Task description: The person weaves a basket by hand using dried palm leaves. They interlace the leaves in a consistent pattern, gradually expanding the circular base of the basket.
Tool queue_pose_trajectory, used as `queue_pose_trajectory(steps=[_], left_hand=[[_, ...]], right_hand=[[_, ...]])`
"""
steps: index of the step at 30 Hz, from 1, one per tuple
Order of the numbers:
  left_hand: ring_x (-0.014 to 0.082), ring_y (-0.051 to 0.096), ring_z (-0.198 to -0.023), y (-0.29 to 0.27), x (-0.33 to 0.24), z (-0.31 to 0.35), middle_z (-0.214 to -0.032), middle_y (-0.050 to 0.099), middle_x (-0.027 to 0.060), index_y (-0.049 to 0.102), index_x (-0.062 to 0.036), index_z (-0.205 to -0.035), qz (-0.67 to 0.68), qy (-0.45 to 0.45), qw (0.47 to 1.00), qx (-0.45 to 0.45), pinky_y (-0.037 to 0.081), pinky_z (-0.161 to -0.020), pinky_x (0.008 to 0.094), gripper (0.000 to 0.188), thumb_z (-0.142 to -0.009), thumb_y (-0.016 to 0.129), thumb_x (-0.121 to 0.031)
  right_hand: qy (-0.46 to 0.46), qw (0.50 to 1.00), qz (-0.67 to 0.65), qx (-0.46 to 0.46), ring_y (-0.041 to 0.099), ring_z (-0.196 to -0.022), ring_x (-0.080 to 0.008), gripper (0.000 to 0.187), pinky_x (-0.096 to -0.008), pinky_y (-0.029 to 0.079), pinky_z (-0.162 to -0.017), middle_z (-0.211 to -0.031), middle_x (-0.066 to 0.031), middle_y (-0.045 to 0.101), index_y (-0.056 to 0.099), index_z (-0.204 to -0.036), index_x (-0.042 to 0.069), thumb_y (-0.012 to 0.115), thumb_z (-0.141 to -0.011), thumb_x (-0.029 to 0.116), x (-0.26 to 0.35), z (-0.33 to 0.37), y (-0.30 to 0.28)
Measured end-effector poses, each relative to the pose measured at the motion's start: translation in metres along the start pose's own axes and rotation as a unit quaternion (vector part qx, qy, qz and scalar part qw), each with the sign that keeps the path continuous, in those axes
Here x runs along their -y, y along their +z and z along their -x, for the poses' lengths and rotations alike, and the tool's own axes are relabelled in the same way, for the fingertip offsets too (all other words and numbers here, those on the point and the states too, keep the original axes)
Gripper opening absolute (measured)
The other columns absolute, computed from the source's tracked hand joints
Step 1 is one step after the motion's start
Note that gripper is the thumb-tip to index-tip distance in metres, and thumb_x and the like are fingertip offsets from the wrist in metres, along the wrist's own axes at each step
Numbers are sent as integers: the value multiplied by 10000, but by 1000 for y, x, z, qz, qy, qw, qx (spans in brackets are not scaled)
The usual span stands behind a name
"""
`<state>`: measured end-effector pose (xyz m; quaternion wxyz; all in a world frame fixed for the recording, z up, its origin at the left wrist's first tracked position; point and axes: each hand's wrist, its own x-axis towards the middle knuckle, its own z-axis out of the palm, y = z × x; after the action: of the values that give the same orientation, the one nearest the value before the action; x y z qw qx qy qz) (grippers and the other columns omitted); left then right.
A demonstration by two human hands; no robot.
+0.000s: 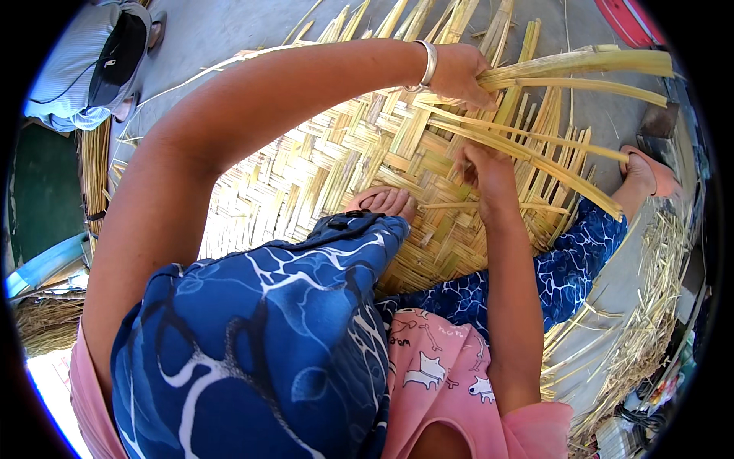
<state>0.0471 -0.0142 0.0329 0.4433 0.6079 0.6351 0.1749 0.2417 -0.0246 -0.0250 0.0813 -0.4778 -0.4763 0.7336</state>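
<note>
A partly woven mat (298, 172) of flat yellow-green split-stalk strips lies on the floor under me. Its loose strip ends fan out at the far and right edges. My left hand (459, 73), with a silver bangle at the wrist, is closed around flat strips (581, 67) that stick out to the right above the weave. Just nearer, my right hand (489, 170) is low over the mat with its fingers curled down; what they pinch is hidden. Other lifted strips (535, 154) pass across the back of this hand. My bare foot (386, 201) rests on the mat.
A bundle of thin stalks (95, 172) stands at the left, near another person's clothed body (73, 69). Loose straw (650, 283) is heaped along the right side. My other foot (651, 174) is at the far right. A red object (631, 23) lies at the upper right.
</note>
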Motion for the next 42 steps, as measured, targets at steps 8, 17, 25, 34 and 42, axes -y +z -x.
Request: queue_pose_trajectory(steps=[8, 17, 25, 34, 42], left_hand=[[83, 577, -617, -10, -3, 5, -663, 643, 8, 682, -50, -805, -5, -11, 999, 33, 466, -610, 262, 309, -756, 687, -355], [89, 566, -630, -14, -4, 12, -694, 636, 8, 678, -51, -828, 6, 5, 998, 63, 457, -604, 258, 331, -715, 721, -359], [82, 572, -692, -15, -15, 19, -733, 640, 10, 669, -41, -880, 24, 79, 996, 41, 465, -633, 256, 313, -711, 740, -295], [149, 593, -802, -16, -5, 2, -874, 653, 61, 660, -49, -959, 34, 131, 991, 20, 469, -731, 279, 305, -725, 694, -241], [149, 610, -796, -29, 14, 1, -857, 662, 62, 657, -42, -947, 13, 96, 994, -56, 480, -757, 266, 234, -764, 648, -188]], right_hand=[[-11, 995, -96, 26, 610, -695, -122, 170, -222, 468, -589, -834, -39, 593, 565, -990, 23, 476, -893, 132, 9, 0, 17], [-70, 997, 19, 35, 607, -737, -135, 284, -228, 480, -602, -973, -62, 582, 489, -1124, 24, 538, -850, 85, 20, -31, 52], [-181, 921, 344, -27, 591, -579, -123, 333, -231, 453, -468, -859, -50, 600, 511, -1102, 30, 594, -780, 35, 6, -77, 64], [-79, 983, 157, -60, 572, -583, -109, 278, -212, 424, -470, -836, -30, 598, 575, -1024, 48, 602, -747, 30, 13, -57, 66], [-148, 984, 71, -62, 494, -627, -74, 237, -211, 415, -543, -825, 10, 575, 584, -991, 37, 606, -755, 40, -3, -64, 67]])
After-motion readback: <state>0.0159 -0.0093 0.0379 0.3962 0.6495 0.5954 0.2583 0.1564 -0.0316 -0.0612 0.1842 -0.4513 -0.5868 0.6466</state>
